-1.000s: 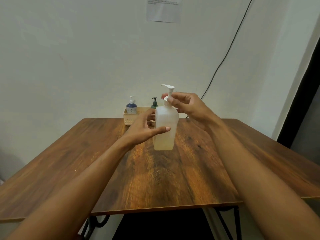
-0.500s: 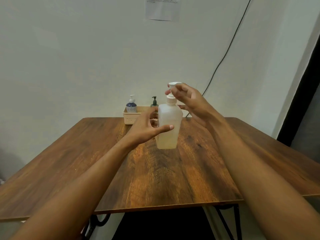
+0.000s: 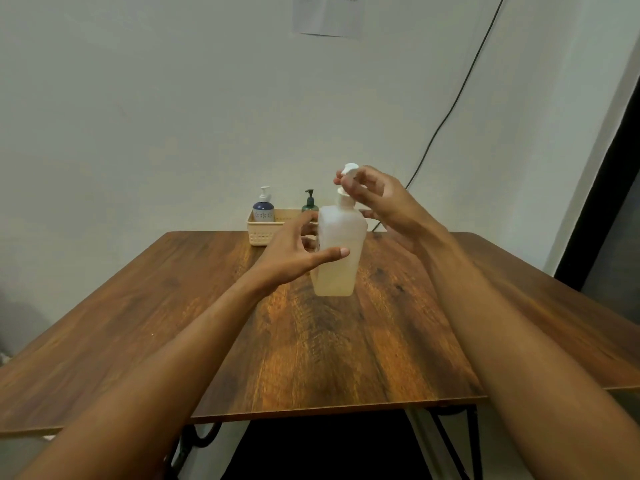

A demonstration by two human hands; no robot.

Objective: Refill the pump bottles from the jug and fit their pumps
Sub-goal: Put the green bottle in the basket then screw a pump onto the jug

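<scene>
Bottle in hand: we see a translucent white pump bottle (image 3: pixel 337 251) upright over the middle of the wooden table (image 3: pixel 346 358), pale liquid in its lower part.
Left hand: our left hand (image 3: pixel 294 254) wraps the bottle's body, thumb across its front.
Right hand: our right hand (image 3: pixel 377 199) pinches the white pump (image 3: pixel 348 178) at the neck.
Basket: a cream basket (image 3: pixel 258 233) at the table's far edge holds a blue-and-white bottle (image 3: pixel 263 207) and a dark green bottle (image 3: pixel 309 201).
Writing: the wall paper (image 3: pixel 327 15) is too blurred to read.
Surroundings: a black cable (image 3: pixel 460 88) runs down the wall.
</scene>
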